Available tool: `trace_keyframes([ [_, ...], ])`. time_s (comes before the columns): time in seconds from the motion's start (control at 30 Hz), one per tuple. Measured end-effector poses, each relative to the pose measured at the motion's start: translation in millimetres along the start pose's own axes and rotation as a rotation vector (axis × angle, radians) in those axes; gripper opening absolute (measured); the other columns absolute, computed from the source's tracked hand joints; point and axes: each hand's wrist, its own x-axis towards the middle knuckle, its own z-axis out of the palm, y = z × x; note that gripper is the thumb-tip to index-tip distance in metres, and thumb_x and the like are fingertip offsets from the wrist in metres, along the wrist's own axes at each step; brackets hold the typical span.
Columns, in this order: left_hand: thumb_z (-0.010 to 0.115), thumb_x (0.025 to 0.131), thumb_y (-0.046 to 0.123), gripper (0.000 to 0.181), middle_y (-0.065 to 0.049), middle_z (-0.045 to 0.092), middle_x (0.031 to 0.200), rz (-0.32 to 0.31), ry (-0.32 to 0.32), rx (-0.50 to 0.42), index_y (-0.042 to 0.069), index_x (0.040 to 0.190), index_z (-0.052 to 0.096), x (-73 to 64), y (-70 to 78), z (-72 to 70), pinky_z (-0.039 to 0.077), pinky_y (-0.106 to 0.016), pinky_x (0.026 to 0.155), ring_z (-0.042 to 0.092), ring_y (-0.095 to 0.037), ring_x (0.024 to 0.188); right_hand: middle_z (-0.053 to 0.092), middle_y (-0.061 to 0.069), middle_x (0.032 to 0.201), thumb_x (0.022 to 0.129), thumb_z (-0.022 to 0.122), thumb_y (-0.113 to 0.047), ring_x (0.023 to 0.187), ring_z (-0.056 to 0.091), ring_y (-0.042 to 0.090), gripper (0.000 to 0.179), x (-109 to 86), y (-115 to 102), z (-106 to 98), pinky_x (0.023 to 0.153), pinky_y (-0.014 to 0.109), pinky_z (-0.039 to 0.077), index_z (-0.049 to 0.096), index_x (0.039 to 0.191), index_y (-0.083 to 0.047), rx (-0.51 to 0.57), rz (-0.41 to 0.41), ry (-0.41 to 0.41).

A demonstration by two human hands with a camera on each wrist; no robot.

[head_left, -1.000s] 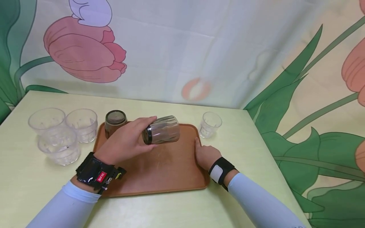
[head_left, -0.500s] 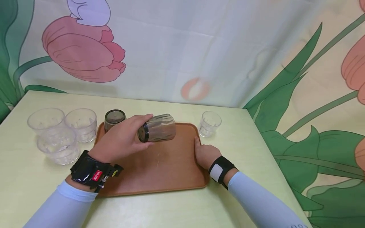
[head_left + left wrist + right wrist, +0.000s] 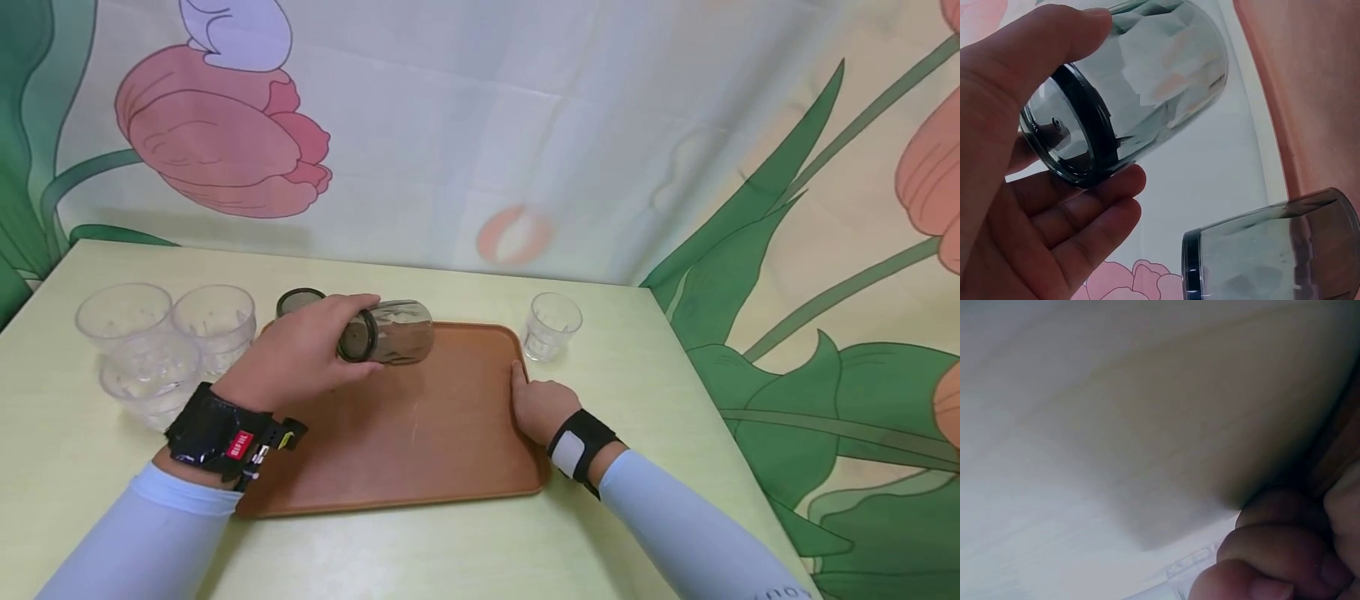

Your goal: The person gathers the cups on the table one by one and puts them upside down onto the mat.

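Observation:
My left hand grips a grey tinted glass near its dark base, thumb above and fingers below. The glass lies on its side in the air over a brown tray, its mouth facing right. In the left wrist view the thumb and fingertips touch the wall of this glass. A second tinted glass stands upside down at the tray's back left, mostly hidden behind my left hand; its side shows in the left wrist view. My right hand holds the tray's right edge, fingers curled.
Three clear glasses stand close together left of the tray on the pale table. One smaller clear glass stands beyond the tray's back right corner. Flower-printed cloth hangs behind the table and along its right side.
My left hand has carried the tinted glass leftward, and its base now faces more toward the head camera. The upside-down glass has become more covered. My right hand stays on the tray's edge.

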Motion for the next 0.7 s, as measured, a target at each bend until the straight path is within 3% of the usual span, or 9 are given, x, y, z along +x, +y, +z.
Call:
trace_keyframes([
  [0.2, 0.082, 0.079, 0.037, 0.08, -0.013, 0.063, 0.129, 0.001, -0.021, 0.03, 0.005, 0.144, 0.048, 3.9, -2.5, -0.9, 0.052, -0.047, 0.098, 0.061, -0.027, 0.116, 0.055, 0.004, 0.059, 0.106, 0.041, -0.017, 0.049, 0.055, 0.023, 0.055, -0.8, -1, 0, 0.046, 0.038, 0.047, 0.028, 0.157, -0.003, 0.004, -0.002, 0.005],
  [0.7, 0.082, 0.077, 0.04, 0.076, -0.013, 0.066, 0.114, 0.008, -0.032, 0.129, 0.005, 0.138, 0.053, 15.4, -9.9, -2.3, 0.053, -0.046, 0.089, 0.062, -0.028, 0.103, 0.055, 0.004, 0.057, 0.105, 0.042, -0.017, 0.049, 0.054, 0.023, 0.053, 0.4, 1, 3, 0.045, 0.039, 0.047, 0.031, 0.156, -0.003, -0.02, -0.016, 0.033],
])
